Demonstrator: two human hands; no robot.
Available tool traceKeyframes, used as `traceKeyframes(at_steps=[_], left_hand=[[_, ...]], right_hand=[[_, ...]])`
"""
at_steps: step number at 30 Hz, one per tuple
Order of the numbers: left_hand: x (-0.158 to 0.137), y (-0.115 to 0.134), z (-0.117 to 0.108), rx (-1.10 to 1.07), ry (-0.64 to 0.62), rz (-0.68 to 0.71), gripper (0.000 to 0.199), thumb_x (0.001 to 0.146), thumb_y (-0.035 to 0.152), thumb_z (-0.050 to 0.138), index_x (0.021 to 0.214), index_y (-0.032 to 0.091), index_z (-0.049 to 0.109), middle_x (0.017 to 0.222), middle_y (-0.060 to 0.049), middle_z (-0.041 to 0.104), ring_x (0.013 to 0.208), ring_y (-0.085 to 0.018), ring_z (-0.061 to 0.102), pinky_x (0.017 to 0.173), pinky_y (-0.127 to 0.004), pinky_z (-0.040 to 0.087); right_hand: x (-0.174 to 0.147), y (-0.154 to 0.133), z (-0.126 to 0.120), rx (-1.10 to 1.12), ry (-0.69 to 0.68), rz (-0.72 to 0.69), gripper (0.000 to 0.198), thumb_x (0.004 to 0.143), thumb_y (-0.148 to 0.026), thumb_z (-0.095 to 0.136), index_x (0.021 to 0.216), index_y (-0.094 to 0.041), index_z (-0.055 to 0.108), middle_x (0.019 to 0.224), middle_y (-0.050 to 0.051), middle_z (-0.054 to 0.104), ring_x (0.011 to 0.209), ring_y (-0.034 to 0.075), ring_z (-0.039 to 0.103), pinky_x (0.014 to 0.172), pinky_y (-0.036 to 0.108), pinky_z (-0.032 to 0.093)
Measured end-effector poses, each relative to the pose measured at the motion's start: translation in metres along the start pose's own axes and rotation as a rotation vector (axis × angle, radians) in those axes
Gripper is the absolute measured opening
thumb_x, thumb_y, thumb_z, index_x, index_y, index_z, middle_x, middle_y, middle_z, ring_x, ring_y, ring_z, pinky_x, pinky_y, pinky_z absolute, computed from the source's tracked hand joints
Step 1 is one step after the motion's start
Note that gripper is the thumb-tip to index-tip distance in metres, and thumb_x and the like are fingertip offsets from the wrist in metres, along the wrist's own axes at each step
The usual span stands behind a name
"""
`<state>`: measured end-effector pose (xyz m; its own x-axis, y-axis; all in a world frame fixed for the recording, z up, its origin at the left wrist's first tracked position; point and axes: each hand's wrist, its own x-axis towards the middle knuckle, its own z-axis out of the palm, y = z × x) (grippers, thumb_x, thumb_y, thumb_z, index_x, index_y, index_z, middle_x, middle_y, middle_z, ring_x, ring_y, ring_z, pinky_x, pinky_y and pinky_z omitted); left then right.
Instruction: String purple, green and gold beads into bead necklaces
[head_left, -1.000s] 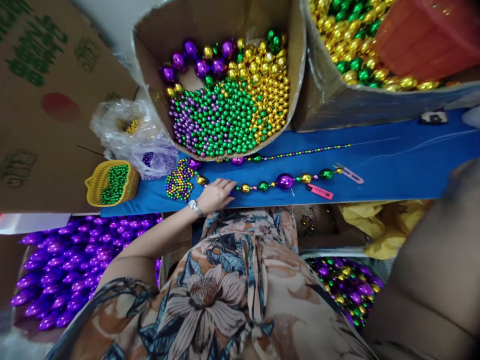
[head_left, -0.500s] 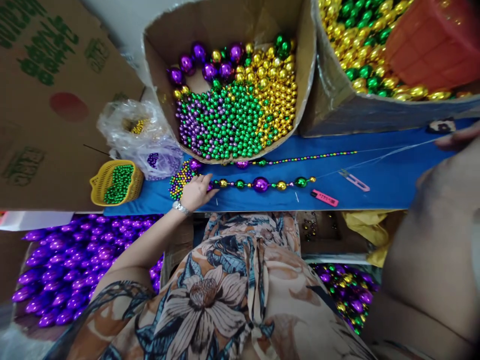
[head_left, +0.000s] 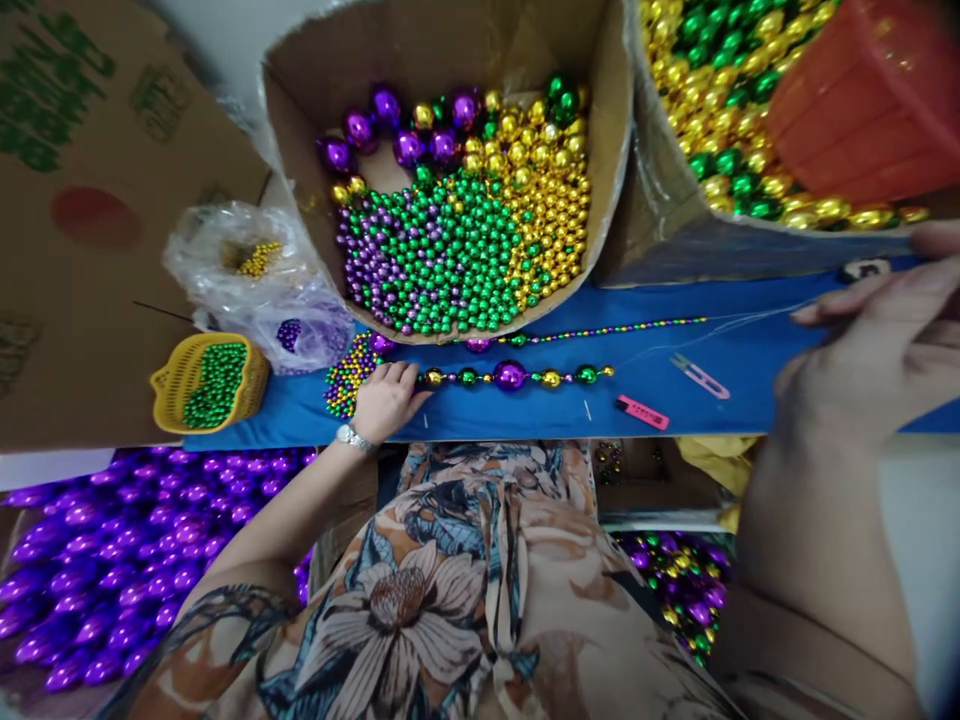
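Observation:
My left hand (head_left: 386,402), with a watch at the wrist, curls over the left end of a beaded strand (head_left: 510,376) lying on the blue cloth. This strand mixes purple, gold and green balls, with a large purple one near its middle. My right hand (head_left: 877,345) is raised at the far right with its fingers drawn together. Thin clear thread (head_left: 739,318) runs to its fingertips from the strands. Behind, a second strand of small beads (head_left: 622,328) lies roughly parallel. Under my left fingers, the strand's end is hidden.
Pink thread snips (head_left: 701,378) and a pink lighter-like object (head_left: 643,412) lie on the cloth. A large box of loose beads (head_left: 611,200) stands behind. Left are a yellow basket (head_left: 259,385), plastic bags (head_left: 217,240) and small mixed beads (head_left: 349,375). A red basket (head_left: 862,110) sits upper right.
My right hand has come further into view from the right edge, and the thread hangs looser. My left hand stays on the strand. The whole view has shifted slightly.

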<state>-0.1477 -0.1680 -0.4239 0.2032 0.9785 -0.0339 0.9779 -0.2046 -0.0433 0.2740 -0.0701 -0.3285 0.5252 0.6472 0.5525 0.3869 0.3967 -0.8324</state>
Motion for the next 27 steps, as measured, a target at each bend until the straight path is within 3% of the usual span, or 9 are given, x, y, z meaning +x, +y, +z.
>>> traceKeyframes(at_steps=[3,6,9,12,17,21,24,27], left_hand=[[0.012,0.017,-0.01,-0.088,0.082,0.11,0.042,0.097,0.045,0.042,0.122,0.016,0.058,0.116,-0.012,0.065,0.104,-0.028,0.059,0.088,-0.038,0.05],[0.036,0.051,-0.008,-0.22,0.124,0.308,0.042,0.096,0.041,0.045,0.129,0.017,0.054,0.125,-0.012,0.061,0.111,-0.026,0.057,0.095,-0.038,0.048],[0.062,0.088,0.003,-0.241,0.098,0.469,0.051,0.094,0.041,0.049,0.14,0.02,0.044,0.141,-0.015,0.049,0.124,-0.03,0.049,0.096,-0.043,0.048],[0.078,0.108,0.012,-0.201,0.002,0.501,0.047,0.093,0.036,0.052,0.136,0.02,0.048,0.139,-0.016,0.049,0.119,-0.031,0.05,0.087,-0.042,0.051],[0.068,0.087,0.002,-0.114,-0.139,0.484,0.033,0.091,0.034,0.053,0.12,0.019,0.057,0.123,-0.014,0.058,0.106,-0.03,0.054,0.076,-0.038,0.051],[0.053,0.064,-0.014,-0.034,-0.192,0.436,0.03,0.087,0.033,0.061,0.112,0.017,0.059,0.115,-0.015,0.06,0.104,-0.03,0.054,0.075,-0.038,0.05],[0.053,0.057,-0.027,-0.03,-0.198,0.446,0.027,0.085,0.038,0.064,0.098,0.015,0.063,0.104,-0.013,0.064,0.096,-0.028,0.058,0.068,-0.034,0.049],[0.068,0.052,-0.044,-0.154,-0.105,0.477,0.029,0.093,0.042,0.053,0.085,0.015,0.063,0.085,-0.008,0.065,0.079,-0.02,0.061,0.061,-0.029,0.045]], right_hand=[[-0.001,-0.007,0.007,0.065,-0.04,-0.182,0.024,0.093,-0.04,0.054,0.098,-0.018,0.064,0.083,-0.001,0.059,0.05,0.003,0.052,0.047,0.023,0.042],[-0.005,-0.015,0.015,0.064,-0.06,-0.226,0.025,0.095,-0.041,0.053,0.098,-0.018,0.063,0.078,-0.002,0.057,0.049,0.003,0.052,0.045,0.022,0.042],[-0.007,-0.019,0.021,0.056,-0.087,-0.219,0.025,0.096,-0.041,0.052,0.098,-0.017,0.061,0.067,-0.005,0.051,0.047,0.004,0.05,0.044,0.021,0.042],[-0.003,-0.017,0.021,0.041,-0.107,-0.217,0.023,0.097,-0.038,0.051,0.099,-0.017,0.06,0.06,-0.006,0.046,0.047,0.005,0.05,0.045,0.022,0.043],[0.001,-0.007,0.013,-0.027,-0.084,-0.139,0.023,0.097,-0.037,0.049,0.101,-0.017,0.06,0.062,-0.005,0.047,0.048,0.006,0.049,0.047,0.023,0.045],[-0.019,0.001,0.017,0.002,-0.112,-0.018,0.021,0.096,-0.035,0.051,0.102,-0.018,0.062,0.06,-0.004,0.05,0.049,0.008,0.05,0.049,0.024,0.045],[-0.046,0.007,0.023,-0.078,-0.297,0.066,0.022,0.096,-0.033,0.05,0.106,-0.02,0.064,0.062,-0.003,0.055,0.054,0.009,0.055,0.056,0.025,0.047],[-0.07,0.016,0.027,-0.142,-0.56,0.086,0.024,0.096,-0.031,0.049,0.113,-0.02,0.063,0.068,-0.002,0.06,0.061,0.009,0.058,0.062,0.025,0.049]])
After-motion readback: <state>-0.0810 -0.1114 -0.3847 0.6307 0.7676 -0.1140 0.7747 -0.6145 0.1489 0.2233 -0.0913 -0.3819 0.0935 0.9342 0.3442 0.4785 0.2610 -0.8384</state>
